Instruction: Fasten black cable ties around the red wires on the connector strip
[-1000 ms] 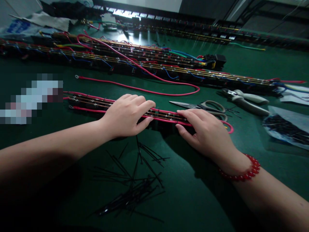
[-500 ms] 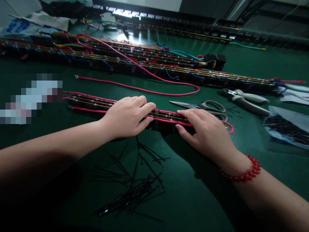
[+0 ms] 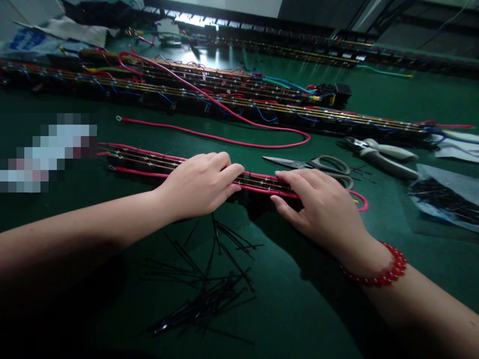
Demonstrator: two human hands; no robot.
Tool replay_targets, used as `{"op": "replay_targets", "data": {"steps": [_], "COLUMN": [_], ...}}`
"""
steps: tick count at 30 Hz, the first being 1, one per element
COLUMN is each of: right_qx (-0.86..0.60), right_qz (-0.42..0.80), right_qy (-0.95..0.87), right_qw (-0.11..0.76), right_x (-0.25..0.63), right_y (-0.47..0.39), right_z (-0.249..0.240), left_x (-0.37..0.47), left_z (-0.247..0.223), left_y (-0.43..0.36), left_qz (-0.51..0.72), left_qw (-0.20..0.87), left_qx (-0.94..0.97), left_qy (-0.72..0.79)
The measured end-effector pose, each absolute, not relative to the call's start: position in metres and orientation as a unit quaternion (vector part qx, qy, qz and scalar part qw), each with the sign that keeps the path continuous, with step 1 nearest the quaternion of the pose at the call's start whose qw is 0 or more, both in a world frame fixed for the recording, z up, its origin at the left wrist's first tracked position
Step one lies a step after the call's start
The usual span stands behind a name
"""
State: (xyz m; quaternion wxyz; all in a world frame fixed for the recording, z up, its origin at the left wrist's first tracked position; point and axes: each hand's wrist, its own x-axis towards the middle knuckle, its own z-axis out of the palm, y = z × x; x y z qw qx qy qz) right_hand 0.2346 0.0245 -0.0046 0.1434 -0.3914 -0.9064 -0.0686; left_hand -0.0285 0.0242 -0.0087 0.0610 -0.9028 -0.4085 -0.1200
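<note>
A long black strip assembly (image 3: pixel 262 182) with metal rails and red cables along both edges lies across the green table in front of me. My left hand (image 3: pixel 205 182) is closed over its middle, thumb on the near edge and fingers across the top. Farther right, my right hand (image 3: pixel 322 204) grips the same strip, fingers over the far side and thumb by the near side. A loop of red cable (image 3: pixel 363 200) sticks out past the right hand. The strip's underside and the parts beneath my palms are hidden.
Black cable ties (image 3: pixel 202 299) are scattered nearest me. Scissors (image 3: pixel 314 163), cutting pliers (image 3: pixel 381 153) and a plastic bag of cable ties (image 3: pixel 445 197) lie to the right. Behind, a loose red cable (image 3: pixel 224 141) curves before longer wired strips (image 3: pixel 239 99). A blurred patch covers the left.
The strip has shifted slightly right and toward me, with both hands moving along on it. The tools and cable ties have stayed put.
</note>
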Motion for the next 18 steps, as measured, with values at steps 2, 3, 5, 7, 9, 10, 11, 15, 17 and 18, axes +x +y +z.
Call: {"op": "replay_targets", "data": {"steps": [2,3,5,7,9,10,11,15,17,18], "right_qx": [-0.379,-0.374,-0.367,-0.368,-0.371,-0.373,-0.375,-0.385,-0.388,-0.388], "right_qz": [-0.06,-0.053,-0.04,-0.033,-0.033,-0.034,-0.033,-0.027,-0.03,-0.033], "right_qy": [-0.911,-0.913,-0.917,-0.918,-0.917,-0.917,-0.916,-0.913,-0.912,-0.912], "right_qw": [0.152,0.154,0.151,0.145,0.141,0.14,0.139,0.135,0.13,0.128], "right_x": [0.2342,0.2341,0.2341,0.2341,0.234,0.2339,0.2338,0.2337,0.2338,0.2339], "right_y": [0.023,0.0224,0.0217,0.0218,0.0223,0.0227,0.023,0.0238,0.0239,0.0241], "right_z": [-0.0044,-0.0044,-0.0043,-0.0043,-0.0043,-0.0043,-0.0044,-0.0046,-0.0046,-0.0047], "left_x": [-0.0273,-0.027,-0.027,-0.0274,-0.0278,-0.0279,-0.0279,-0.0276,-0.0281,-0.0286], "left_z": [-0.0079,-0.0075,-0.0072,-0.0074,-0.008,-0.0085,-0.0091,-0.0114,-0.0112,-0.0106], "left_y": [0.0222,0.0214,0.0205,0.0205,0.0208,0.0209,0.021,0.0197,0.0187,0.0182], "left_qz": [-0.121,-0.122,-0.124,-0.127,-0.13,-0.133,-0.137,-0.135,-0.132,-0.136], "left_qw": [0.053,0.047,0.034,0.028,0.033,0.038,0.045,0.078,0.093,0.1], "left_qx": [-0.907,-0.909,-0.912,-0.914,-0.914,-0.914,-0.914,-0.924,-0.927,-0.927], "left_qy": [-0.4,-0.396,-0.389,-0.385,-0.383,-0.382,-0.38,-0.35,-0.339,-0.335]}}
